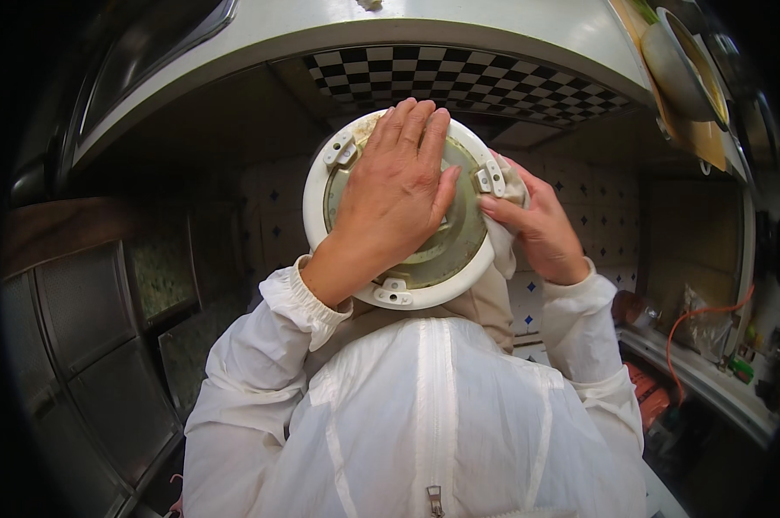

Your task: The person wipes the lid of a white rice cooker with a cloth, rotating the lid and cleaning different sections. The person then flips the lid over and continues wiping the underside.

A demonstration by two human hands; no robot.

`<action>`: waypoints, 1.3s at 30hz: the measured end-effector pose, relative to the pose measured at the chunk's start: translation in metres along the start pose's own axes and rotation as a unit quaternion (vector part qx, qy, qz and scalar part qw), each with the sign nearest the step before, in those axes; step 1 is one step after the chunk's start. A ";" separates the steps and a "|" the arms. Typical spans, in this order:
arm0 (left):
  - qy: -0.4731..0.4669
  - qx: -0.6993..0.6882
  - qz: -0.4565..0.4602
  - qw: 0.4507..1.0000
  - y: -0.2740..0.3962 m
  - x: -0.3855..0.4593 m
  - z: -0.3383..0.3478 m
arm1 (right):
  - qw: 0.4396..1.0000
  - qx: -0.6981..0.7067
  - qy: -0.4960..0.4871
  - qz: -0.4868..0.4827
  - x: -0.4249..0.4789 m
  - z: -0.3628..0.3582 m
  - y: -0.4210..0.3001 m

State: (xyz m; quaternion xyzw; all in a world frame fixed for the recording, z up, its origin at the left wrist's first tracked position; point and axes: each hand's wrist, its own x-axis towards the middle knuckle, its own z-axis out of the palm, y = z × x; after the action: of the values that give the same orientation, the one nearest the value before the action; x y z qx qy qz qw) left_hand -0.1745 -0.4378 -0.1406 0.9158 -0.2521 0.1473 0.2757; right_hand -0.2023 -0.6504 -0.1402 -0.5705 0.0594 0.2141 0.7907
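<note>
In front of my chest is a round, white-rimmed household part (458, 285) with a dull greenish disc in its middle. White screw-holed brackets sit around its rim, and a brownish stain marks the upper left of it. Across the disc lies my left hand (396, 175), palm down, its fingertips reaching the far rim and holding the part. My right hand (542, 220) grips a pale cloth (514, 188) at the right rim, thumb toward the nearest bracket. The cloth's lower end hangs below that hand. What supports the part underneath is hidden.
A white counter (493, 16) curves across the far side. On its right, a metal bowl (678, 71) stands on a wooden board (694, 142). Checkered black-and-white tiling (429, 71) shows below the counter. Glass-paned panels (85, 317) stand left; an orange hose (672, 337) hangs right.
</note>
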 end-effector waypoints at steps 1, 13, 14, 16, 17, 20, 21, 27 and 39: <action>0.003 0.009 0.004 1.000 -0.001 0.000 0.002 | 0.999 -0.021 0.023 -0.026 0.002 0.006 0.009; 0.002 -0.012 0.006 1.000 0.003 -0.001 -0.003 | 0.998 0.008 -0.063 0.015 -0.009 -0.011 -0.007; 0.004 -0.007 0.009 1.000 0.004 -0.001 -0.002 | 0.999 -0.010 -0.045 -0.002 -0.007 -0.007 -0.005; 0.005 0.014 0.002 1.000 0.001 -0.004 0.000 | 0.998 -0.044 -0.007 -0.039 -0.004 0.002 0.001; 0.006 0.024 -0.002 1.000 0.000 -0.004 0.001 | 0.995 -0.079 0.012 -0.063 -0.004 0.004 0.005; 0.007 0.014 -0.001 1.000 0.000 -0.002 -0.001 | 0.980 -0.143 0.060 -0.124 -0.005 0.010 0.015; 0.006 0.000 -0.005 1.000 0.000 -0.002 -0.002 | 0.985 -0.106 0.063 -0.122 -0.008 0.012 0.015; 0.019 -0.022 0.000 1.000 0.002 0.000 -0.003 | 0.948 -0.158 0.151 -0.231 -0.008 0.021 0.031; 0.031 -0.016 -0.007 0.999 -0.003 -0.001 -0.001 | 0.931 -0.224 0.255 -0.137 -0.037 -0.025 0.028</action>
State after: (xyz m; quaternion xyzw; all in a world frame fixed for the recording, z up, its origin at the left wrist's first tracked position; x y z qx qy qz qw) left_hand -0.1741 -0.4350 -0.1416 0.9080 -0.2391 0.1699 0.2992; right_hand -0.2435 -0.6767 -0.1607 -0.7710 0.1307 -0.0409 0.6219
